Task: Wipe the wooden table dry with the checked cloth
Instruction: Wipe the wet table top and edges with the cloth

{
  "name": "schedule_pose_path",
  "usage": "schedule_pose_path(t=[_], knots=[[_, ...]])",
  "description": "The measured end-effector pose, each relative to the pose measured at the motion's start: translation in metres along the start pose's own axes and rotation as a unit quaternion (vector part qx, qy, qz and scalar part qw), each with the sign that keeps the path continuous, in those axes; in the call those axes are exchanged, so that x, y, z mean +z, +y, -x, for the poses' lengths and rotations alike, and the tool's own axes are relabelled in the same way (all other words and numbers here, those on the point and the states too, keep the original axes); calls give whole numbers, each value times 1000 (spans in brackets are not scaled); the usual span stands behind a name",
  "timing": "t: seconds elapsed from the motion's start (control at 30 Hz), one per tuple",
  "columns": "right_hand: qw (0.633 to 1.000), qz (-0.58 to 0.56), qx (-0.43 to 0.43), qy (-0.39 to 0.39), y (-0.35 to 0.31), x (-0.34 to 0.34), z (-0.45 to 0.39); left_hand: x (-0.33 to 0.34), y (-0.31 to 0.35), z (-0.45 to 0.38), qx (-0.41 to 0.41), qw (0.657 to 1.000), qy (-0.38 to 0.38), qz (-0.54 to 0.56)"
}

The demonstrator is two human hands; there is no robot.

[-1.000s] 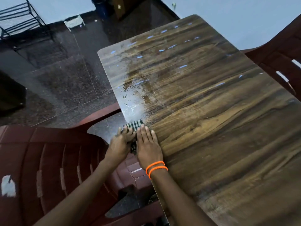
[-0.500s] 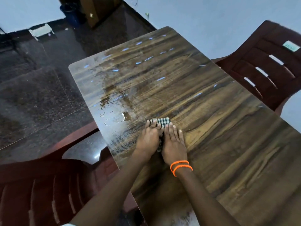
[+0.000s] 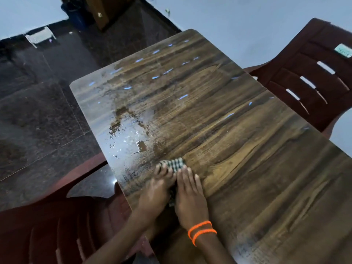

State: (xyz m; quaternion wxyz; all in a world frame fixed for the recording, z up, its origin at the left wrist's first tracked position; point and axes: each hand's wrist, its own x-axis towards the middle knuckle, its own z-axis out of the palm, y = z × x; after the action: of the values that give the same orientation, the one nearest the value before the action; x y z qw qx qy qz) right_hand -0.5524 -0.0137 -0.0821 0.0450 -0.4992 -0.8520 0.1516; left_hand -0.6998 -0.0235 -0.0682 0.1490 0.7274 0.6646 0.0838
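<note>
Checked cloth [image 3: 173, 164] pressed flat on the wooden table [image 3: 238, 149] near its left edge under left hand [image 3: 155, 193] and right hand [image 3: 189, 195], fingers straight, wet sheen just beyond and scattered droplets farther off, wiping seemingly partway done.

Pale blue painted walls [image 3: 238, 20]. Dark speckled polished stone floor [image 3: 38, 115], glossy, faint tile seams. Dark red slatted plastic chair [image 3: 308, 73] at far right, small label on backrest. Second dark red plastic chair [image 3: 47, 229] near left. Brown wooden door [image 3: 99, 12] in far corner, dark blue bin [image 3: 74, 12] just beside it.
</note>
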Motion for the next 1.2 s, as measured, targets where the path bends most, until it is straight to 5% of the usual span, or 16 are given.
schedule_pose_path(t=[0.23, 0.47, 0.63, 0.8, 1.0, 1.2], knots=[[991, 38, 123, 30, 82, -27, -14, 7, 79, -87, 74, 997, 6, -10], [994, 25, 108, 21, 52, -22, -115, -12, 6, -146, -88, 996, -21, 23], [997, -15, 64, 33, 12, -10, -99, -7, -28, -105, -87, 995, -41, 17], [996, -20, 84, 38, 37, -12, -27, 13, 20, -70, -3, 998, -58, 16], [983, 13, 172, 57, 112, -35, -9, 23, 106, -121, 105, 994, -24, 20], [979, 23, 195, 50, 157, -51, -94, -6, 117, -209, 33, 999, 37, -14]])
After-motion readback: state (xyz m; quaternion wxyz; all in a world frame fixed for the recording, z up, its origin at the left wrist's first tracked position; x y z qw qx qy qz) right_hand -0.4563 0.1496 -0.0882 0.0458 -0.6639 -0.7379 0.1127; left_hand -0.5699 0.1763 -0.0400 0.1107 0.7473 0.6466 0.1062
